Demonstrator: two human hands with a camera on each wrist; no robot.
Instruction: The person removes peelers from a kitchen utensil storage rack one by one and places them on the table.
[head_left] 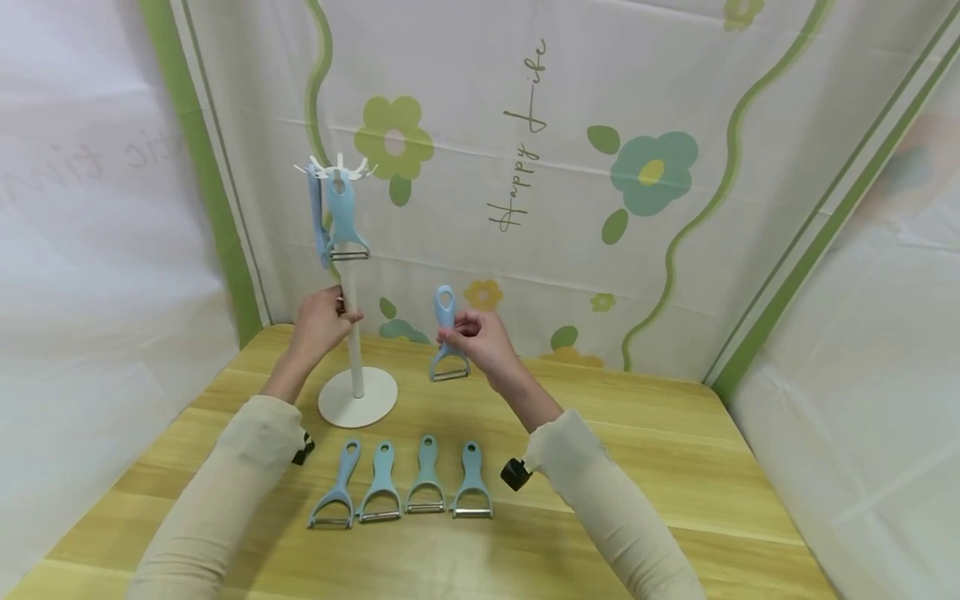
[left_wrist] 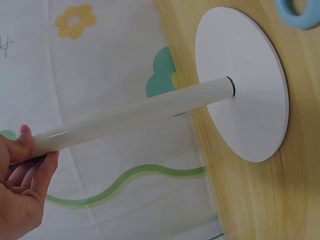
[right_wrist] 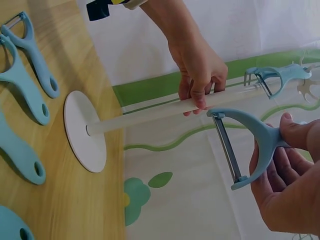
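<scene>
"What's the biggest thing here?"

"The wooden desk (head_left: 637, 467). It's flat, so the white stand (head_left: 356, 350) can stand up straight on its wide round foot."

"Why is the left hand (head_left: 318, 321) on the pole?"

"Its grip has the pole pinched between thumb and fingers, under the hanging peelers (head_left: 342, 218). I think that's to stop the stand wobbling."

"And the right hand (head_left: 487, 340)?"

"That grip is pinching a blue peeler (head_left: 447, 315) by its handle. It's up in the air, just beside the stand and not touching it. The blade points down and the loop points up, maybe so the loop is free for a hook."

"Are there more?"

"Yes, a row of four peelers (head_left: 471, 471) lies on the desk in front of the stand. Their loops all point toward the stand, so I guess they're easy to pick up the same way."

"What holds the hanging ones?"

"The little white hooks (head_left: 363, 169) on top. One goes through the front peeler's hole. I can't see the back one's hole well."
</scene>
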